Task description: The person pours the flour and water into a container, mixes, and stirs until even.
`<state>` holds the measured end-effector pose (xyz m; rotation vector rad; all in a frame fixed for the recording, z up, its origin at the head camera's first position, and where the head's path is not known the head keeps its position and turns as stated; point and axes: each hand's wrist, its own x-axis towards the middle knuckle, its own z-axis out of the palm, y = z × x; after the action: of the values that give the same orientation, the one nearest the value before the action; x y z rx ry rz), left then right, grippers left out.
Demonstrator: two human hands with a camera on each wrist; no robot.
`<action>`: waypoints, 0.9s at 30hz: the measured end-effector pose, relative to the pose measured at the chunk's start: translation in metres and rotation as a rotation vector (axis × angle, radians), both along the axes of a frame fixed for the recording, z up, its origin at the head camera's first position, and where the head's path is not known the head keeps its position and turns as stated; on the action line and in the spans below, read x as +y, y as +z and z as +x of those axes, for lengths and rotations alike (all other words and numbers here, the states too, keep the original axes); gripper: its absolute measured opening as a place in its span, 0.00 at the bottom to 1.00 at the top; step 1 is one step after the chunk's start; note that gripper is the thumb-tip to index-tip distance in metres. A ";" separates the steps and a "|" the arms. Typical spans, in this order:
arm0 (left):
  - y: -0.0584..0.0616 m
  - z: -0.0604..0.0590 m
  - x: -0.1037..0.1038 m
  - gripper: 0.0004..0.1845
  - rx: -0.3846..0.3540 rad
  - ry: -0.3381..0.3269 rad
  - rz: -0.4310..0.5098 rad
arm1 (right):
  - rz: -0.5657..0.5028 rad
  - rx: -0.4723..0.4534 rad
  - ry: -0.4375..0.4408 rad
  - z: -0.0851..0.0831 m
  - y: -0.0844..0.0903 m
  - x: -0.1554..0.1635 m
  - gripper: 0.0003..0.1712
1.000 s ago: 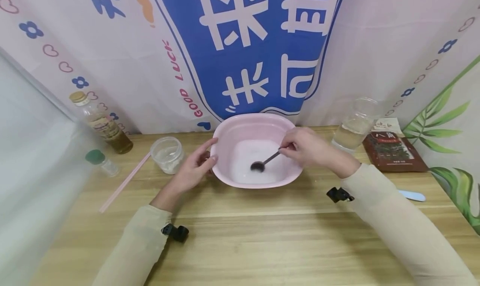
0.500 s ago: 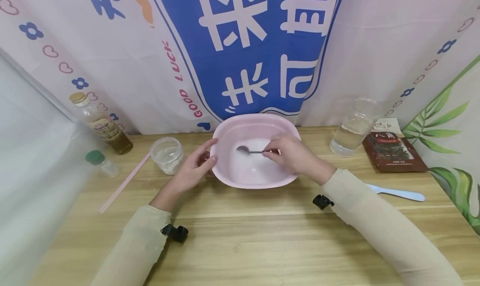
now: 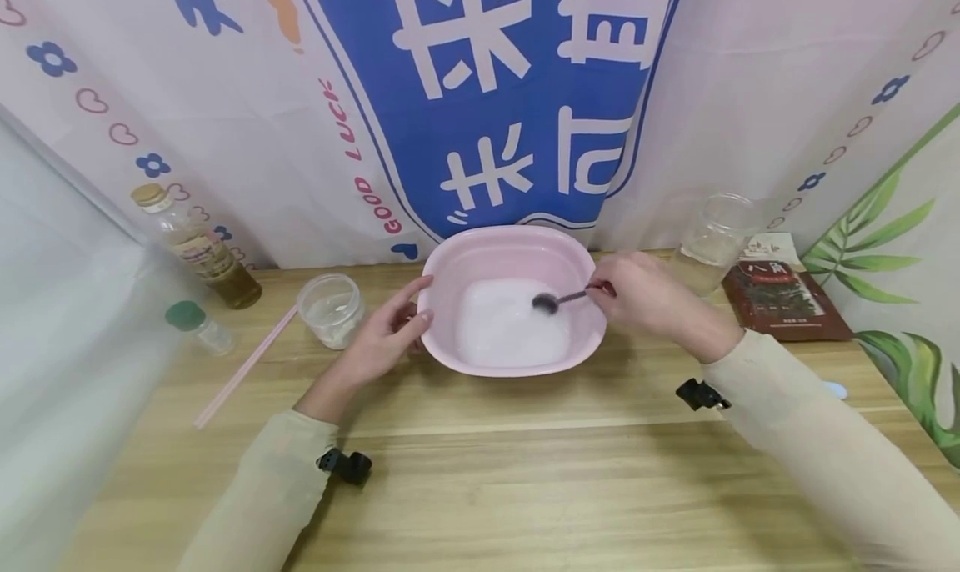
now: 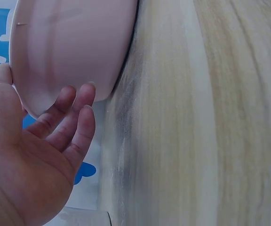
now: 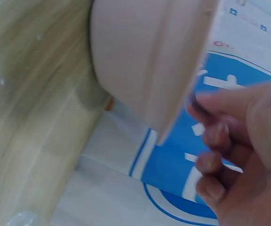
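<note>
right hand [image 3: 645, 298] is pinching the handle end of a small metal spoon [image 3: 558, 299], bowl of the spoon dipping into white foamy liquid inside the pink basin [image 3: 450, 263]. left hand [image 3: 384, 336] is resting with fingers relaxed and spread against the basin's left outer wall [image 4: 69, 42], steadying it, not curling round the rim. basin is sitting on the desk [image 3: 487, 489] right at the backdrop. looks like thin plastic, light, smooth-sided, probably sliding easily, so bracing the wall or gripping the rim is likely the safest hold. spoon looks stiff, slim, best held near the handle end. left of the basin: a small clear jar [image 3: 330, 307], pink straw [image 3: 243, 365], bottle [image 3: 197, 247]. right of it: a glass jar [image 3: 712, 243], brown packet [image 3: 787, 301].
</note>
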<state>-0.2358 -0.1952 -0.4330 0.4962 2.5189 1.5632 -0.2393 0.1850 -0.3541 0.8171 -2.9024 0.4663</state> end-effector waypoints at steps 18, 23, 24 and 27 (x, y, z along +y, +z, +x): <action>0.001 0.000 -0.001 0.32 0.014 -0.010 0.001 | -0.082 -0.086 0.275 0.005 -0.009 -0.012 0.06; 0.002 -0.001 -0.002 0.32 0.011 -0.006 -0.015 | -0.049 -0.019 0.109 0.005 -0.001 0.005 0.05; 0.002 -0.001 -0.002 0.32 0.010 -0.006 -0.019 | -0.037 -0.004 0.069 0.003 -0.003 0.004 0.05; 0.001 -0.001 -0.002 0.32 0.007 -0.007 -0.026 | 0.001 0.020 -0.008 -0.003 -0.012 -0.008 0.06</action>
<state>-0.2371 -0.1969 -0.4324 0.5076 2.5360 1.5270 -0.2427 0.1774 -0.3662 0.8058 -2.8866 0.4531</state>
